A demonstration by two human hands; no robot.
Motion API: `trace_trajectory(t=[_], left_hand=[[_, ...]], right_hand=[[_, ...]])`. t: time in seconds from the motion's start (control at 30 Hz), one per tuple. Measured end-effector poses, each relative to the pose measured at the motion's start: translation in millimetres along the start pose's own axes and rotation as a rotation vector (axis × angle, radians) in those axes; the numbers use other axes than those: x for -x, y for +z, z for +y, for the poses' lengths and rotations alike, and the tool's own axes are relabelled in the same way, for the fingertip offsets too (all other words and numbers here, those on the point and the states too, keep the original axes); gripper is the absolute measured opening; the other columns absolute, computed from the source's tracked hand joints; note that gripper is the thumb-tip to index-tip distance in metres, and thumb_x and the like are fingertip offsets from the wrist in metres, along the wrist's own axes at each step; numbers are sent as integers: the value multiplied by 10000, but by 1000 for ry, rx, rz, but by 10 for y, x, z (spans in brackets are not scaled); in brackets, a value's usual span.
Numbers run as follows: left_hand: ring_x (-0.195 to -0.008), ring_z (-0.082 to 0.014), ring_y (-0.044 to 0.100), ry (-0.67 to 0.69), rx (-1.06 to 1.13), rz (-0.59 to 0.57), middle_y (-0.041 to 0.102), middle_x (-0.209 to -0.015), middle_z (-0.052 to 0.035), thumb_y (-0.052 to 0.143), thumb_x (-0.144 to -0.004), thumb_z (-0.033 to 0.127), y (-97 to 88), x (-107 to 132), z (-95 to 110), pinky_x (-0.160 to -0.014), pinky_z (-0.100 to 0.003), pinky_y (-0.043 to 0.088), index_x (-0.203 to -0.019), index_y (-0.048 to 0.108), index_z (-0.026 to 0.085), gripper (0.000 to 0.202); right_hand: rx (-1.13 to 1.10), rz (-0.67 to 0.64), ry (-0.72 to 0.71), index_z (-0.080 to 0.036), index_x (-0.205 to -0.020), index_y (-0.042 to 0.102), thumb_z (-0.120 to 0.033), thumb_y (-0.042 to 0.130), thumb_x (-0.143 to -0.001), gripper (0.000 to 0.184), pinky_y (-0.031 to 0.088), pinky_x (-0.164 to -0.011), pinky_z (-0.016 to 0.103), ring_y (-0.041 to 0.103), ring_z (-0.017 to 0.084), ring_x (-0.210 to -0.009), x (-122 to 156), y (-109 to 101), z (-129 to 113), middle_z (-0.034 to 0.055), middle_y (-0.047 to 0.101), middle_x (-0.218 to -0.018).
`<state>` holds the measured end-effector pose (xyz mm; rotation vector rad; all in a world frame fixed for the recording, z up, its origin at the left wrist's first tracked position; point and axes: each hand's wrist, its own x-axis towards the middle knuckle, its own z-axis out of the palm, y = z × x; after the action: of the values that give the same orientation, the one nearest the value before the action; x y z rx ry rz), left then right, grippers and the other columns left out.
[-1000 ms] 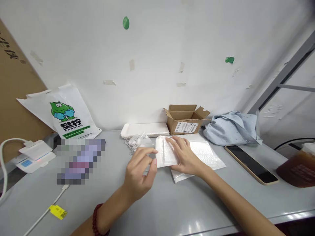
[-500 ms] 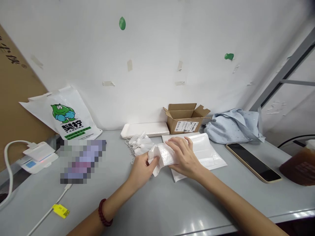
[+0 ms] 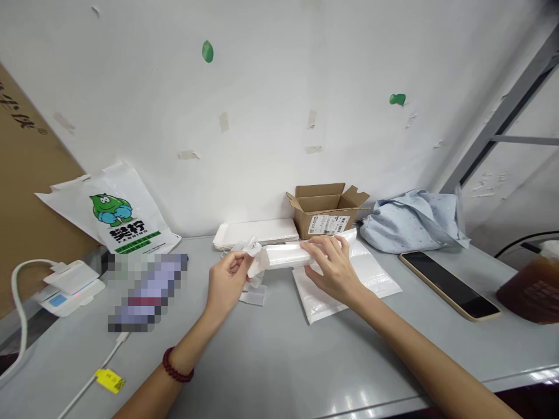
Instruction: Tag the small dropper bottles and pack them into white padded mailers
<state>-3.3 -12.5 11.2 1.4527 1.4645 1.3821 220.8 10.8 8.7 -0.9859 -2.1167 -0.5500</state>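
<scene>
Both my hands hold a white bubble mailer (image 3: 283,256) lifted off the grey table (image 3: 271,361), seen nearly edge-on. My left hand (image 3: 225,279) pinches its open left end, where a crumpled flap sticks up. My right hand (image 3: 332,267) grips its right end, fingers over the top. Under the right hand lies a stack of flat white mailers (image 3: 349,282). Small clear-bagged white items (image 3: 253,294) lie on the table just below the left hand.
An open cardboard box (image 3: 325,209) and a white flat tray (image 3: 255,233) stand against the wall. A blue cloth bag (image 3: 413,221), a phone (image 3: 448,285) and a brown container (image 3: 530,288) lie right. A printed plastic bag (image 3: 117,212), a white device (image 3: 70,282) and a cable (image 3: 107,364) are left.
The mailer has gone from flat on the stack to raised and turned edge-on. My left hand moved in and took hold of its open end; the camera shifted slightly.
</scene>
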Motion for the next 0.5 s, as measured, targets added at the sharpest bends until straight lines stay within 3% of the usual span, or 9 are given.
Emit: trace_trajectory(t=[0.1,0.17,0.3,0.4,0.5], left_hand=[[-550,-127,577,112,-120,120,608,-605,11,547,-809,397,-123,-104,-57,-517,-218,455,-773,612,168,241],[-757,-173,620,257,-282,170,674,-799,-44,514,-837,379,-201,-173,-99,-634,-258,497,-842,640,170,244],[-1217,-248,431,538,-566,-27,614,-1196,-80,428,-898,348,-279,-263,-162,-957,-429,421,-1044,641,190,303],[-1322,-257,291,546,-674,-143,536,-1318,-70,385,-923,346,-259,-278,-212,-1028,-484,348,-1172,589,197,355],[-1328,-273,273,551,-734,-183,518,-1340,-61,374,-928,349,-211,-274,-266,-1029,-508,338,-1216,562,206,372]], right_hand=[[18,17,13,-195,-1084,528,-94,495,-769,332,293,-899,435,523,231,-957,-6,5,39,98,579,-1015],[34,20,20,-183,-1063,530,-93,500,-766,313,302,-880,423,525,232,-950,-10,6,70,103,585,-1004],[48,-6,47,-182,-1083,521,-106,508,-768,324,305,-873,424,524,237,-954,-9,16,142,104,590,-1019],[57,-45,74,-176,-1111,512,-131,512,-778,336,305,-878,430,515,246,-969,1,33,195,113,585,-1040],[82,-98,98,-167,-1136,505,-164,517,-785,351,305,-875,435,498,260,-981,12,55,225,127,570,-1064]])
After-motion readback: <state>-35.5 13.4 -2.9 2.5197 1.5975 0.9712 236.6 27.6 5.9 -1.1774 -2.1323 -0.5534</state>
